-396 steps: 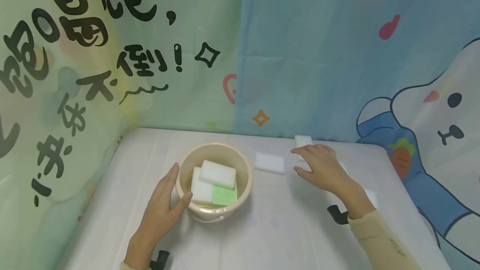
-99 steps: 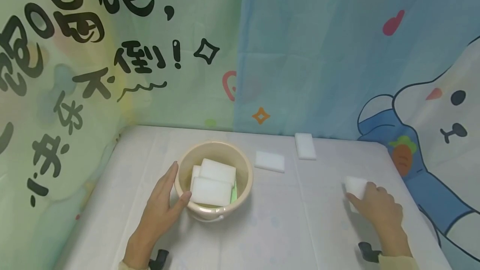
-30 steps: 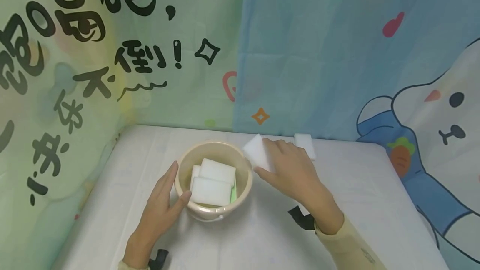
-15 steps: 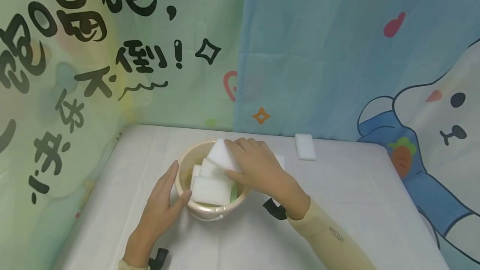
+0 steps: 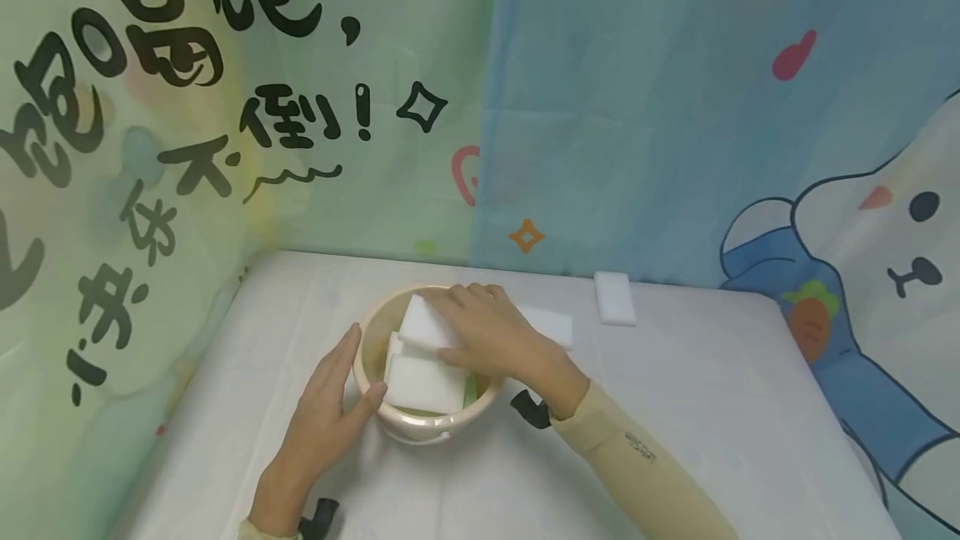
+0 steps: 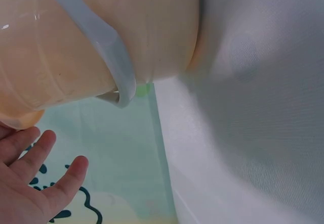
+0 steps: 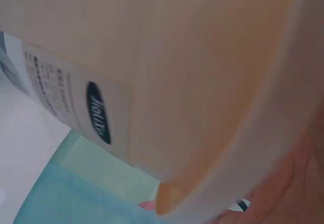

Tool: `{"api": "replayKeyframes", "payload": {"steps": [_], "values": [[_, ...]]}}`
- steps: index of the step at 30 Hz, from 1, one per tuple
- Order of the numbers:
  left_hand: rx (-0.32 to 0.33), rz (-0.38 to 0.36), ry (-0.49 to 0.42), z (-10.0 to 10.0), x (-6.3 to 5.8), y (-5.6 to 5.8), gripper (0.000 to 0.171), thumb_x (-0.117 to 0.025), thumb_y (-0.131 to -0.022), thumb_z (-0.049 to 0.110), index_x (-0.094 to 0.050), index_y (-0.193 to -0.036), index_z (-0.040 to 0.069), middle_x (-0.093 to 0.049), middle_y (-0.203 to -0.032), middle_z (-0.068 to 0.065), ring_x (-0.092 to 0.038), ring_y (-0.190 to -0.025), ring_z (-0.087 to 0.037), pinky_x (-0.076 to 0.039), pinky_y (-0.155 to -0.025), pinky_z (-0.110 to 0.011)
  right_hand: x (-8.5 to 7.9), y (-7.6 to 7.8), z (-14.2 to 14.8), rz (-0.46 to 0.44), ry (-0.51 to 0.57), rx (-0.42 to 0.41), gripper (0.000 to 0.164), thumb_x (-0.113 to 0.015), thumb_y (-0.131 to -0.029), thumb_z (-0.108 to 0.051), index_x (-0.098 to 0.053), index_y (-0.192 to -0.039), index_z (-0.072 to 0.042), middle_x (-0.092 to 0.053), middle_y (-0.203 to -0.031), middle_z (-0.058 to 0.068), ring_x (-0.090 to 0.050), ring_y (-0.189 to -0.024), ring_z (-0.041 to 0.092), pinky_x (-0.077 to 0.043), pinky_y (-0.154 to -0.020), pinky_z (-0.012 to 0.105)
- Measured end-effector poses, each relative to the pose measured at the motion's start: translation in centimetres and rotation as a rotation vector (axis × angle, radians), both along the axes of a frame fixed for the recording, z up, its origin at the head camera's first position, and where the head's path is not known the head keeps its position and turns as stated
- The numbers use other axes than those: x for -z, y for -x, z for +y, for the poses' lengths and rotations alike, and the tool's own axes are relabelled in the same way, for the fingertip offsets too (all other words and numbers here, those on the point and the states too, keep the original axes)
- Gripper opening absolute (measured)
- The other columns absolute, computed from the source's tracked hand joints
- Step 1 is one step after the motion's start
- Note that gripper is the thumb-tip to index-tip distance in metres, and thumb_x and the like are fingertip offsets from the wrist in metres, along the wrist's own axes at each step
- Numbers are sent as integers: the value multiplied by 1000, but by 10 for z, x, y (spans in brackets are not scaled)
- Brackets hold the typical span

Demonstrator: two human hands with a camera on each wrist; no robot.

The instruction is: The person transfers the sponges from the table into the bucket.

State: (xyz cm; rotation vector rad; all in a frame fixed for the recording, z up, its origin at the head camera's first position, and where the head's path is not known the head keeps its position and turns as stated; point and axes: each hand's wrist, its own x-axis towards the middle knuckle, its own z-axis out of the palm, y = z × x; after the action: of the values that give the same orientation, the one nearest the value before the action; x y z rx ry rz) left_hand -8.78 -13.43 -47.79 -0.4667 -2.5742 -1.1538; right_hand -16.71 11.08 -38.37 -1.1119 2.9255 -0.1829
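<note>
A cream bucket [image 5: 408, 422] stands on the white-covered table, holding white sponges [image 5: 426, 384] and a green sponge [image 5: 471, 390]. My right hand [image 5: 491, 332] reaches over its right rim and grips a white sponge [image 5: 423, 323] between thumb and fingers, low over the pile. Whether that sponge rests on the others, I cannot tell. On the bucket's left side, my left hand [image 5: 318, 411] lies against the rim, fingers extended. The left wrist view shows the left hand's fingertips [image 6: 76, 167] below the bucket's wall [image 6: 152, 27]. In the right wrist view, the bucket's labelled side [image 7: 167, 72] hides the held sponge.
One white sponge [image 5: 551, 327] lies flat right of the bucket, partly behind my right arm. Another white sponge [image 5: 615, 298] lies at the table's back edge. A printed cloth backdrop [image 5: 637, 107] rises behind the table [image 5: 675, 407].
My right hand took a white sponge from the table's right side, carried it left and lowered it inside the bucket. Another white sponge joined the pile earlier. My left hand has stayed at the rim.
</note>
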Motion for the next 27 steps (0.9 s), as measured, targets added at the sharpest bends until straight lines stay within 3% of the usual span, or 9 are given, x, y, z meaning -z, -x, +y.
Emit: {"api": "replayKeyframes", "payload": {"steps": [7, 13, 22, 27], "values": [[-1, -13, -2, 1, 0, 0, 79, -67, -97, 29, -24, -160, 9, -31, -160, -11, -33, -144, -32, -31, -114, -53, 3, 1, 4, 13, 43, -30, 68, -77, -90, -35, -46, -149, -20, -58, -134, 5, -53, -122, 28, -40, -103, 54], [1, -19, -10, 1, -2, -1, 79, -67, -97, 30, -22, -160, 9, -31, -161, -11, -32, -144, -32, -30, -115, -54, 4, -1, 15, 28, 97, -8, 64, -75, -91, -32, -49, -149, -25, -61, -129, 1, -54, -120, 25, -41, -101, 52], [5, -8, -9, 1, -2, -1, 78, -65, -98, 33, -24, -159, 7, -31, -160, -12, -32, -145, -31, -30, -115, -53, -4, -2, 44, -7, 172, 81, 57, -71, -93, -31, -53, -142, -7, -61, -128, 10, -55, -120, 31, -41, -100, 56], [4, 0, 1, 1, -2, -1, 78, -66, -98, 33, -24, -159, 5, -32, -160, -14, -33, -144, -32, -31, -114, -54, 3, 1, 66, -69, 268, 147, 56, -70, -95, -32, -54, -142, -6, -63, -124, 10, -58, -114, 28, -44, -98, 55]]}}
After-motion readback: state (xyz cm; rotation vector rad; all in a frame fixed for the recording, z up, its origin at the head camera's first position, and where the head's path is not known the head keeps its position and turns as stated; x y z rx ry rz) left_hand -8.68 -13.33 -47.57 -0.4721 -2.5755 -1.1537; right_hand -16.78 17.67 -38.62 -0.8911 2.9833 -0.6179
